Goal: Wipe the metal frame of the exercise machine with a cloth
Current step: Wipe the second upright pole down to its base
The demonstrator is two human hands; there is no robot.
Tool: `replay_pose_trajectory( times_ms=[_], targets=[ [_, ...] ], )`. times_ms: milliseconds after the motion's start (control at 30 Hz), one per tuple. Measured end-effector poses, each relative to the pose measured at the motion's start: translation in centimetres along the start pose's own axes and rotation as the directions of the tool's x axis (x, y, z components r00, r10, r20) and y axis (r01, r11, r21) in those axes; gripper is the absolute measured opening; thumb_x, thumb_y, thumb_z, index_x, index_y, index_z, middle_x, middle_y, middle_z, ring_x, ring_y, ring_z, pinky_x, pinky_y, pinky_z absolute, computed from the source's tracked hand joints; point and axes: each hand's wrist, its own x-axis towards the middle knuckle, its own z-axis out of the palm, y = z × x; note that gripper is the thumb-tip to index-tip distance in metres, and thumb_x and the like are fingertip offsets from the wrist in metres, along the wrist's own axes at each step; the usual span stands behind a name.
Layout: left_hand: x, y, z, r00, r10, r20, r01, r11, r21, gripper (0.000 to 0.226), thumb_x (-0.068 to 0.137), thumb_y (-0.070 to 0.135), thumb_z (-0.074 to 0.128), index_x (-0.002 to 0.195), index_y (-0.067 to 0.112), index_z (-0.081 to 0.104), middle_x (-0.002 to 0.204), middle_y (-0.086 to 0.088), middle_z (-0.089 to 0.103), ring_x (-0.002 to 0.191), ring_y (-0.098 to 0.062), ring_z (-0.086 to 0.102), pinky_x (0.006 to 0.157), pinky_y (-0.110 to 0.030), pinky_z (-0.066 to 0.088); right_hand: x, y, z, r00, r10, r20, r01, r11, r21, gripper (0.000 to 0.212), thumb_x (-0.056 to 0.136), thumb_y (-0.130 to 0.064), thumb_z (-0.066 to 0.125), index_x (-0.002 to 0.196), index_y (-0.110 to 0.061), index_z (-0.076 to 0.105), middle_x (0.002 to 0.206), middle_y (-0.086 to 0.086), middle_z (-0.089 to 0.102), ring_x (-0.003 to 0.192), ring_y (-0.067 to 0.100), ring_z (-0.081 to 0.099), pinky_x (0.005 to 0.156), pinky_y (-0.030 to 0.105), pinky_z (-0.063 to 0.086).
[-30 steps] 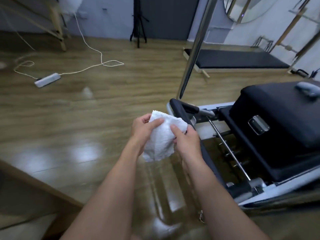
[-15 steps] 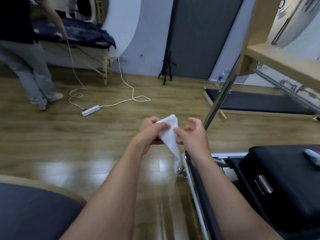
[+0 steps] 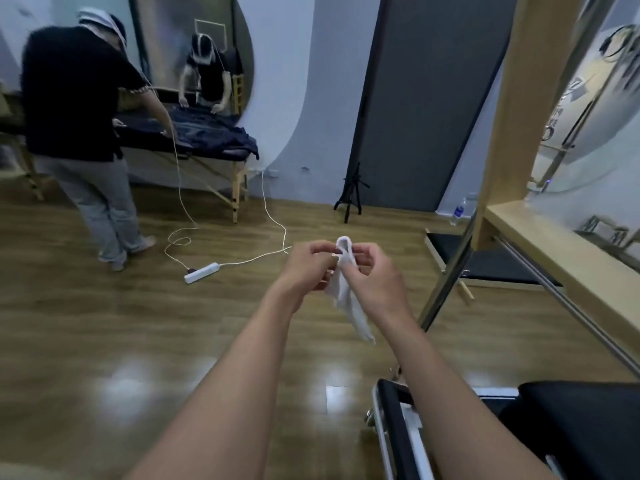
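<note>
A small white cloth [image 3: 348, 299] hangs in front of me, bunched at the top with a loose tail drooping down. My left hand [image 3: 306, 270] and my right hand [image 3: 372, 275] both pinch its upper end, close together at chest height. The exercise machine stands at the lower right: a slanted shiny metal frame post [image 3: 450, 271] rises just right of my right hand, apart from the cloth. A metal rail [image 3: 381, 434] beside a black padded carriage [image 3: 571, 431] lies under my right forearm.
A person [image 3: 79, 133] stands at a massage table [image 3: 194, 147] at the back left. A white power strip [image 3: 202, 272] and its cable lie on the wooden floor. A black tripod [image 3: 351, 192], a black mat [image 3: 485, 261] and a wooden beam [image 3: 554, 251] are at the right.
My head has tilted up, so the machine has dropped to the lower right. The cloth has gone from a spread sheet to a bunched strip pinched at its top by both hands.
</note>
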Motion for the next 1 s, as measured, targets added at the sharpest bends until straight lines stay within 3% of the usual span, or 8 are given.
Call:
replay_pose_trajectory(
  times_ms=[67, 233, 333, 400, 467, 600, 700, 1000],
  targets=[
    [0.8, 0.7, -0.6, 0.997, 0.058, -0.055, -0.059, 0.998, -0.011, 0.023, 0.09, -0.003, 0.058, 0.084, 0.017, 0.069, 0.068, -0.005, 0.059, 0.053, -0.013, 0.053, 0.059, -0.026, 0.049, 1.6, -1.0, 0.4, 0.999, 0.017, 0.043, -0.021, 0.995, 0.098, 0.025, 0.087, -0.029, 0.071, 0.11, -0.023, 0.063, 0.097, -0.013, 0.068, 0.081, -0.011, 0.062, 0.067, 0.007, 0.049],
    [4.4, 2.5, -2.7, 0.974, 0.176, -0.146, -0.172, 0.984, 0.038, 0.013, 0.089, 0.001, 0.068, 0.093, 0.013, 0.07, 0.072, -0.009, 0.063, 0.056, -0.015, 0.057, 0.057, -0.025, 0.05, 6.5, -3.2, 2.1, 0.994, 0.056, 0.096, -0.074, 0.979, 0.19, 0.025, 0.085, -0.028, 0.073, 0.105, -0.019, 0.063, 0.097, -0.006, 0.071, 0.089, 0.006, 0.068, 0.077, 0.024, 0.055],
    [7.3, 3.2, -4.3, 0.947, 0.26, -0.191, -0.228, 0.958, 0.172, 0.011, 0.082, 0.01, 0.076, 0.088, 0.019, 0.073, 0.072, -0.001, 0.068, 0.068, -0.015, 0.063, 0.063, -0.027, 0.049, 9.7, -4.4, 3.5, 0.997, 0.036, 0.075, -0.048, 0.986, 0.158, 0.005, 0.086, -0.019, 0.067, 0.086, -0.018, 0.062, 0.076, -0.008, 0.065, 0.065, 0.003, 0.06, 0.057, 0.016, 0.045],
    [9.5, 3.8, -5.5, 0.933, 0.283, -0.223, -0.246, 0.952, 0.182, 0.013, 0.08, 0.012, 0.077, 0.088, 0.022, 0.074, 0.085, 0.0, 0.07, 0.082, -0.016, 0.066, 0.072, -0.033, 0.053, 12.1, -5.0, 4.4, 0.998, 0.043, 0.035, -0.047, 0.99, 0.132, 0.015, 0.085, -0.008, 0.058, 0.072, -0.015, 0.054, 0.062, -0.008, 0.05, 0.05, 0.004, 0.042, 0.046, 0.014, 0.032],
    [12.1, 4.4, -6.6, 0.929, 0.28, -0.242, -0.239, 0.953, 0.186, 0.024, 0.079, 0.015, 0.079, 0.101, 0.022, 0.072, 0.105, -0.002, 0.066, 0.099, -0.02, 0.063, 0.085, -0.039, 0.055, 14.6, -5.3, 5.3, 0.997, 0.074, 0.004, -0.073, 0.986, 0.151, 0.008, 0.084, -0.003, 0.05, 0.076, 0.0, 0.051, 0.065, 0.001, 0.045, 0.057, 0.012, 0.038, 0.048, 0.023, 0.031],
    [17.3, 5.4, -7.8, 0.986, 0.114, -0.118, -0.121, 0.991, -0.054, 0.063, 0.077, 0.027, 0.084, 0.131, 0.018, 0.053, 0.123, 0.004, 0.062, 0.11, -0.016, 0.061, 0.092, -0.036, 0.052, 20.2, -5.3, 6.1, 0.991, 0.116, -0.072, -0.096, 0.966, 0.24, 0.013, 0.082, -0.004, 0.045, 0.086, 0.007, 0.051, 0.074, 0.008, 0.048, 0.067, 0.02, 0.042, 0.059, 0.035, 0.036],
    [21.1, 6.1, -7.7, 0.998, 0.057, 0.031, -0.049, 0.974, -0.221, 0.039, 0.08, 0.02, 0.081, 0.115, 0.01, 0.066, 0.106, -0.004, 0.075, 0.088, -0.019, 0.072, 0.069, -0.03, 0.056, 24.1, -5.2, 5.7, 0.983, 0.152, -0.099, -0.111, 0.936, 0.333, 0.016, 0.077, -0.008, 0.044, 0.085, 0.002, 0.054, 0.076, 0.007, 0.05, 0.071, 0.021, 0.045, 0.063, 0.038, 0.039],
    [36.1, 11.8, -3.6, 0.953, 0.269, 0.14, -0.255, 0.961, -0.112, 0.012, 0.085, 0.003, 0.069, 0.097, 0.005, 0.07, 0.098, -0.016, 0.074, 0.089, -0.03, 0.072, 0.084, -0.047, 0.057, 36.4, -1.5, 1.9, 0.947, 0.063, -0.315, -0.042, 0.997, 0.07, 0.014, 0.08, -0.019, 0.06, 0.091, -0.01, 0.059, 0.074, -0.001, 0.053, 0.065, 0.015, 0.048, 0.059, 0.031, 0.04]
  ],
)
